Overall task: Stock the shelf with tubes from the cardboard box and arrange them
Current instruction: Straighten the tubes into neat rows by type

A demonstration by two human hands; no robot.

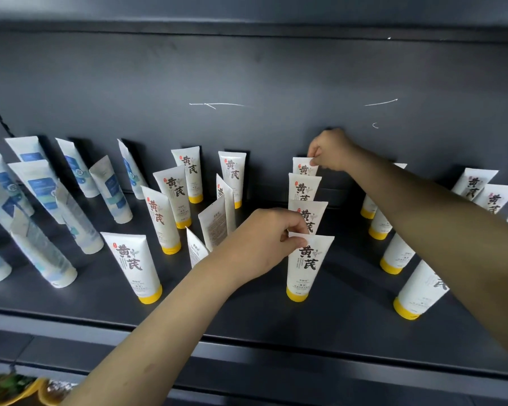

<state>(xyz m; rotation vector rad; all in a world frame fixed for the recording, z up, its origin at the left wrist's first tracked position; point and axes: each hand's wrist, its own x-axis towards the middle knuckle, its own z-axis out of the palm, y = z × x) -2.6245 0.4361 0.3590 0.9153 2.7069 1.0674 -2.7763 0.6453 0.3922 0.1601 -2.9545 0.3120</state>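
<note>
White tubes with yellow caps stand cap-down in rows on the dark shelf [247,315]. One row of several runs front to back in the middle. My left hand [258,244] pinches the top edge of the front tube [307,268] of that row. My right hand [332,150] reaches to the back wall and pinches the top of the rearmost tube [304,167]. Two more tubes [304,190] stand between them. The cardboard box is not in view.
Further yellow-capped tubes stand left of the row [135,265] and at the right [420,291], partly behind my right forearm. Blue-and-white tubes [41,189] lean in rows at the far left. The shelf's front lip [276,344] runs across below.
</note>
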